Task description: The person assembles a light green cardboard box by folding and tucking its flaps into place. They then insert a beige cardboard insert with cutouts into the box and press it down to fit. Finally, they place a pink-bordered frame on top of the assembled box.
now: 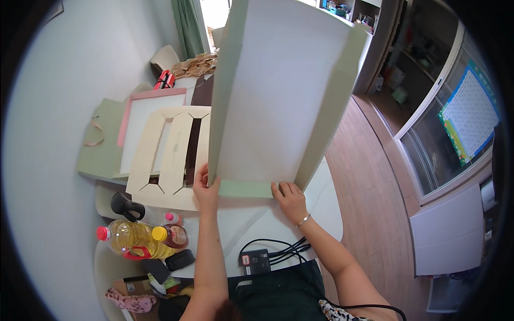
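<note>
A large, long box piece (273, 96) with a white inside and pale green sides stands on end on the white table, its near end low and its far end rising high. At its lower left corner, my left hand (205, 188) has its fingers round the edge, thumb toward the green end flap (245, 188). My right hand (290, 200) grips that flap's right end with bent fingers. Left of the box lies a cream cardboard insert (140, 166) with long slots, partly hidden behind the box and my left hand.
Further left are a pink-edged box (126, 120) and a green bag (99, 142) with a ribbon handle. An oil bottle (126, 235) and a brown bottle with a yellow cap (175, 236) stand near my left forearm. A small black device (256, 262) with cables lies before me on the table (324, 211).
</note>
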A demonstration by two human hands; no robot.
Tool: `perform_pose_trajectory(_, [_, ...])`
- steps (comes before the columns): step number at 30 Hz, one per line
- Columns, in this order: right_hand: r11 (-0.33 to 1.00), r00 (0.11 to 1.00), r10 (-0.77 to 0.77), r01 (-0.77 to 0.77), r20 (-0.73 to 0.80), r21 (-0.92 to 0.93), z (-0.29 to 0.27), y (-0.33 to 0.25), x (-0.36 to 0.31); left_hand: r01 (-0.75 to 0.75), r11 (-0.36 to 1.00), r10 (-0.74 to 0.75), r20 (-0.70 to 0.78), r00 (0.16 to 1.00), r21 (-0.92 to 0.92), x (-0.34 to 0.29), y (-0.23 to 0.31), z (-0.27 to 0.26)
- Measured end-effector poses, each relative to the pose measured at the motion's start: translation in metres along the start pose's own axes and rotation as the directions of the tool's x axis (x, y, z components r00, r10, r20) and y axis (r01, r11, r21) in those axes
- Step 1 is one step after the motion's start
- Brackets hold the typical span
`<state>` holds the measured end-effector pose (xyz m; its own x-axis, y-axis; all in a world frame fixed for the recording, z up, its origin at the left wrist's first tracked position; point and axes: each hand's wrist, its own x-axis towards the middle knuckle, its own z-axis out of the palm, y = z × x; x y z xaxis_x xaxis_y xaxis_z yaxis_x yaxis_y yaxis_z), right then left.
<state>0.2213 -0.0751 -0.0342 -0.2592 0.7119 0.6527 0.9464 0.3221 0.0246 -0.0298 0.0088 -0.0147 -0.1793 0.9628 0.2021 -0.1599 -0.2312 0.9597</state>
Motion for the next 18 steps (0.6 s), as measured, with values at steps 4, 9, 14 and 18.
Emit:
perform_pose_trajectory(4, [0.995,0.994,0.103,-0.104,0.019,0.008,0.009,-0.017,0.007,0.067,0.877,-0.147,-0.134,0.980,-0.476,-0.021,-0.015,0.016])
perform_pose_trajectory(9, [0.996,0.995,0.069,-0.072,0.070,0.045,0.011,-0.033,0.004,0.599,0.737,-0.555,0.226,0.801,-0.313,-0.067,-0.011,0.068])
perform_pose_trajectory(14, [1.000,0.999,-0.003,0.002,0.049,0.005,0.009,-0.039,-0.001,0.615,0.720,-0.574,0.221,0.788,-0.322,-0.075,-0.059,0.078])
perform_pose_trajectory(18, [0.946,0.994,0.077,-0.049,-0.074,0.321,-0.036,-0.041,0.009,0.590,0.676,-0.577,0.180,0.797,-0.442,-0.074,-0.039,0.077])
